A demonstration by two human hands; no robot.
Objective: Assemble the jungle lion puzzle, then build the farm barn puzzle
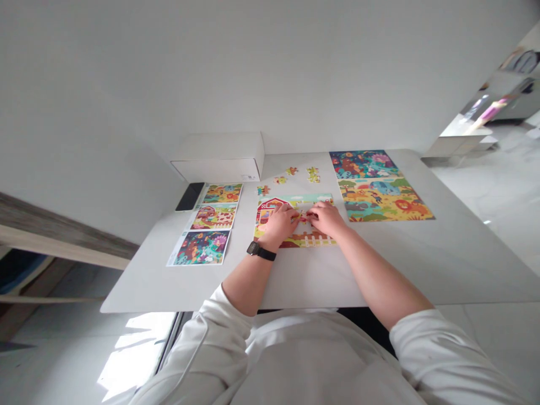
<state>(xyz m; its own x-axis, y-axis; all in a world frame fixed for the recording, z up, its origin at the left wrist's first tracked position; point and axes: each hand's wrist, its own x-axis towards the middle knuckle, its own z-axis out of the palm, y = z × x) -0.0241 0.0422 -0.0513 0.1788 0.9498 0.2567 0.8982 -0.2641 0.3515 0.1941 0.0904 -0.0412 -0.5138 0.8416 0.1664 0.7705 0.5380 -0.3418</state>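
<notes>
A partly assembled farm jigsaw puzzle (310, 242) lies on the table in front of me, with a red barn at its left and a white fence along its lower edge. My left hand (282, 222) rests over its left half, fingertips closed at a small puzzle piece (302, 217) near the middle gap. From the other side, my right hand (325, 218) pinches a reddish puzzle piece (311, 216), largely hidden by its fingers. Several loose puzzle pieces (313, 175) lie beyond the puzzle. On my left wrist is a black watch (261, 251).
Two finished puzzles, a dark forest scene (365, 164) and a yellow savanna scene (383, 199), lie at the right. At the left are three printed reference pictures (205, 247) and a black phone (190, 197). A white box (217, 169) stands behind them against the wall.
</notes>
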